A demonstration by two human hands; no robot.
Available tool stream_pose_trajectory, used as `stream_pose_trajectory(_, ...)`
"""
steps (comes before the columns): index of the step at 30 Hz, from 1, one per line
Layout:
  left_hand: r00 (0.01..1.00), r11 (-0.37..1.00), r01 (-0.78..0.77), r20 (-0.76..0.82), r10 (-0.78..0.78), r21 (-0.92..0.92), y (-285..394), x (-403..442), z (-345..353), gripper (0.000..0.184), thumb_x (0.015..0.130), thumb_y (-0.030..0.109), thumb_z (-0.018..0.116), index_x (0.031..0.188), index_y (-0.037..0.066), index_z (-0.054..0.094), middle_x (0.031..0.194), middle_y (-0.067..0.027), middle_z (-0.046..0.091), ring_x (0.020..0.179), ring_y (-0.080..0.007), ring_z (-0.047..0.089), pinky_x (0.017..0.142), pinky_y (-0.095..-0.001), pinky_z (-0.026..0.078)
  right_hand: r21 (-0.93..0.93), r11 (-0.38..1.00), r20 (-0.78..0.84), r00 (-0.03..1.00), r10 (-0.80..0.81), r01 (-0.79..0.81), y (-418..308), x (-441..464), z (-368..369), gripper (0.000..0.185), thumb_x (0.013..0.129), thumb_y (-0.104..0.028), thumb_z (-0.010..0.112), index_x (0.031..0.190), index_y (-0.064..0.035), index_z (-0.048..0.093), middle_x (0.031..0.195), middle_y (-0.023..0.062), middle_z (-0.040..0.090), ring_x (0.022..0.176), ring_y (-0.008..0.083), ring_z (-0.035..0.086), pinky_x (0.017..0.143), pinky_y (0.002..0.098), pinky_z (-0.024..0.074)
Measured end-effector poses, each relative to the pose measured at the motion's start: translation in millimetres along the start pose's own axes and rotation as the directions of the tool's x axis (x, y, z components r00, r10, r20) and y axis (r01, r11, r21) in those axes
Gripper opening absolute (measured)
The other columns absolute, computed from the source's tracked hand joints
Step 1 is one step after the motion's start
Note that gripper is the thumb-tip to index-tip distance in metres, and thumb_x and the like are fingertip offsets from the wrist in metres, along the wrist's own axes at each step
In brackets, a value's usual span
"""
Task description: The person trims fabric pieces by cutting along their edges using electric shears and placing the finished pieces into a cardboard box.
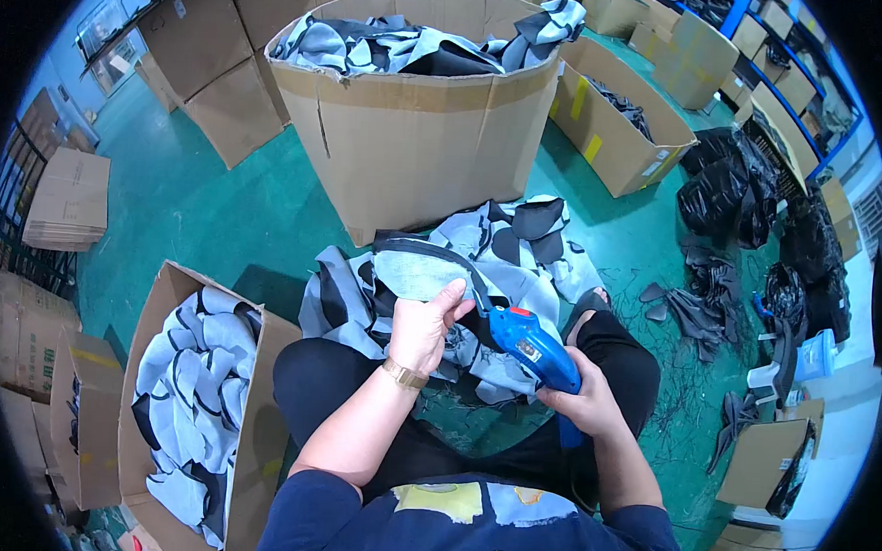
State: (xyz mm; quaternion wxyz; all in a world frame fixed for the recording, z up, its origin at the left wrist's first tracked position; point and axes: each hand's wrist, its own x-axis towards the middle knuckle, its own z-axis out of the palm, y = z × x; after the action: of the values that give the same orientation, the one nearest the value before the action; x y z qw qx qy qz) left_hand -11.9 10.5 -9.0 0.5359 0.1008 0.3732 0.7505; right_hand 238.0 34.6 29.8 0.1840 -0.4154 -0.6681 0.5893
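Observation:
My left hand (423,331), a gold-coloured watch on its wrist, pinches a light grey fabric piece (420,274) with a black edge strip. My right hand (589,395) is wrapped round the blue electric scissors (536,349), a handheld tool with a red button on top. Its front end meets the black strip beside my left fingertips; the blade itself is too small to make out. Below and beyond both hands, a heap of grey and black fabric pieces (534,242) lies on the floor between my legs.
A large cardboard box (417,129) full of fabric pieces stands ahead. Another open box (266,420) of pieces is at my left. A longer box (615,160) stands behind right. Black plastic bags (731,184), fabric scraps (702,299) and loose threads lie right on the green floor.

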Motion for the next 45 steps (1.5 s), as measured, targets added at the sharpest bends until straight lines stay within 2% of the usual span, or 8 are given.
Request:
stream_pose_trajectory(11,1.0,1.0,-0.008,-0.009,0.008,0.001,9.8,-8.5,6.2,0.017,0.084,0.002,0.067,0.101,0.003,0.062,0.095,-0.0047,0.066,0.085,-0.0146,0.065,0.073,-0.0302,0.057,-0.024,1.0,0.009,1.0,0.003,-0.003,-8.4,-2.5,4.5,0.051,0.069,-0.013,0.073,0.115,-0.0001,0.054,0.094,0.0069,0.06,0.083,0.0138,0.057,0.075,0.0293,0.0469)
stream_pose_trajectory(14,1.0,0.999,-0.017,-0.016,0.018,0.033,8.0,-8.1,5.9,0.018,0.084,0.001,0.067,0.101,0.003,0.062,0.095,-0.0047,0.065,0.085,-0.0146,0.065,0.072,-0.03,0.057,-0.053,0.998,-0.013,0.999,-0.044,0.044,-6.2,-2.7,4.7,0.05,0.069,-0.012,0.072,0.114,-0.0002,0.054,0.091,0.0063,0.06,0.079,0.0127,0.058,0.072,0.0285,0.0472)
stream_pose_trajectory(20,0.997,0.991,-0.082,0.015,0.081,0.109,6.9,-12.2,7.5,0.02,0.084,0.004,0.069,0.102,-0.001,0.062,0.096,-0.0068,0.065,0.083,-0.0149,0.065,0.074,-0.0303,0.057,-0.008,1.0,-0.022,1.0,-0.01,0.01,-10.6,-4.1,4.7,0.046,0.068,-0.009,0.072,0.11,-0.0004,0.055,0.086,0.0045,0.059,0.073,0.0104,0.057,0.065,0.0266,0.0465)
stream_pose_trajectory(29,0.989,0.967,-0.143,0.072,0.13,0.21,4.3,-16.8,8.8,0.018,0.084,0.004,0.068,0.1,-0.002,0.063,0.091,-0.0064,0.066,0.08,-0.0144,0.064,0.072,-0.0284,0.054,0.031,1.0,-0.007,1.0,-0.004,0.004,-8.2,-1.1,-0.9,0.05,0.068,-0.012,0.073,0.113,0.0012,0.055,0.093,0.006,0.06,0.083,0.0127,0.057,0.075,0.0283,0.0464)
stream_pose_trajectory(38,0.971,0.897,-0.226,0.166,0.174,0.38,7.7,-20.0,7.0,0.019,0.081,0.006,0.07,0.097,-0.001,0.063,0.089,-0.003,0.065,0.079,-0.0113,0.06,0.073,-0.0265,0.049,0.132,0.987,0.03,0.996,0.09,-0.093,-12.3,1.3,-7.1,0.054,0.067,-0.01,0.074,0.115,0.0019,0.055,0.094,0.0042,0.059,0.083,0.0111,0.056,0.076,0.0263,0.0454)
stream_pose_trajectory(42,0.951,0.854,-0.252,0.279,0.132,0.455,6.5,-23.2,7.8,0.022,0.08,0.007,0.07,0.099,0.0,0.063,0.091,-0.0026,0.065,0.081,-0.0112,0.06,0.073,-0.0259,0.049,0.238,0.968,0.011,0.997,0.081,-0.081,-20.3,5.3,-11.8,0.052,0.066,-0.008,0.074,0.114,0.0015,0.055,0.091,0.0026,0.059,0.08,0.0094,0.055,0.073,0.0247,0.0452)
stream_pose_trajectory(44,0.969,0.902,-0.127,0.245,0.024,0.413,5.8,-22.3,7.4,0.025,0.081,0.008,0.07,0.103,0.002,0.062,0.094,-0.0034,0.065,0.083,-0.0115,0.061,0.072,-0.0257,0.05,0.237,0.971,-0.052,0.998,0.039,-0.026,-24.4,12.3,-15.2,0.05,0.067,-0.007,0.074,0.113,0.0012,0.056,0.089,0.0016,0.059,0.078,0.0087,0.055,0.07,0.0241,0.0451)
stream_pose_trajectory(45,0.972,0.919,-0.061,0.231,-0.033,0.39,5.1,-22.4,7.8,0.026,0.081,0.008,0.07,0.105,0.002,0.062,0.095,-0.0039,0.065,0.084,-0.0116,0.062,0.071,-0.0256,0.05,0.22,0.976,-0.1,0.995,0.014,0.008,-28.8,17.4,-14.4,0.053,0.066,-0.01,0.077,0.113,0.0012,0.055,0.088,0.0015,0.058,0.077,0.0086,0.055,0.07,0.0241,0.0451)
